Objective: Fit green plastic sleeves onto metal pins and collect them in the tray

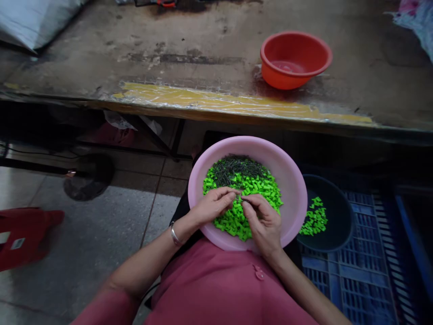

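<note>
A pink basin (294,198) rests on my lap. Inside it lies a heap of small bright green plastic pieces (233,223), with a pile of thin dark pieces like screws or pins (237,168) on the far side. Over the middle of the heap, my left hand (214,205) has its thumb and forefinger pinched together. Opposite it, almost touching, my right hand (265,221) is closed in a pinch as well. Something small and dark shows at the right fingertips. What each hand grips is too small to make out.
A worn table (203,36) with yellow tape along its edge stands ahead, bearing a red bowl (296,81). To the right, a dark tub (338,225) with more green pieces sits on a blue plastic crate (361,271). A red object (23,237) is on the floor at left.
</note>
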`<state>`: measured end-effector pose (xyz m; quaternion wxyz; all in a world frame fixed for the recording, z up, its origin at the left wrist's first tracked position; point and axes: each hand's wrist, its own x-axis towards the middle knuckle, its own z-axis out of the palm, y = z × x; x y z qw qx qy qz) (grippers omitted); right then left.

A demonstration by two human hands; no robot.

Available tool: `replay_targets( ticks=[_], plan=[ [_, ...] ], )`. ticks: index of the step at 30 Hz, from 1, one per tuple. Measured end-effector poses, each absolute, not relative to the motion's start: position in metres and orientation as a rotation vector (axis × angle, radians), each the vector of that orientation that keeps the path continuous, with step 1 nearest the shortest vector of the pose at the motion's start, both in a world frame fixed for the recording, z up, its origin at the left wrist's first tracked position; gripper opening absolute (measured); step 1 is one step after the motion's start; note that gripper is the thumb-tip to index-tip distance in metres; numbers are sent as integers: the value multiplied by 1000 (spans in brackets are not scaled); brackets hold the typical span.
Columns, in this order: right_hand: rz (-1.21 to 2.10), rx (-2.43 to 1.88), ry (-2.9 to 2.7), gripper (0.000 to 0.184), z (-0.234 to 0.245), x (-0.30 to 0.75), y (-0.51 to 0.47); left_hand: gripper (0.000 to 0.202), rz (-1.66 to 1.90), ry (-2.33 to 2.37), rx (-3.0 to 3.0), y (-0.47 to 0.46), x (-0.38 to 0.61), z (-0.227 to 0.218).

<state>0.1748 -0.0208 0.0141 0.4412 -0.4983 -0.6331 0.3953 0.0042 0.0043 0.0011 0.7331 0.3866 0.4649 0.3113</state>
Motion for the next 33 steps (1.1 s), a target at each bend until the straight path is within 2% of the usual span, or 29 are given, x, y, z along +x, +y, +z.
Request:
replay_targets(
  ticks=[6,11,16,27,33],
  plan=[
    [1185,-1296,-1470,14,12,178,-17,30,712,913,792,5,5,-1],
    [1369,-1285,-1290,10,14,177,-10,42,783,833,723,1,4,-1],
    [1480,-1295,-1199,12,22,178,-7,36,742,896,690,1,2,0],
    [1263,-1256,-1468,10,32,182,-13,20,832,868,727,3,-2,-1],
    [1064,-1231,-1613,10,37,181,-15,30,799,836,612,3,-4,-2]
  ],
)
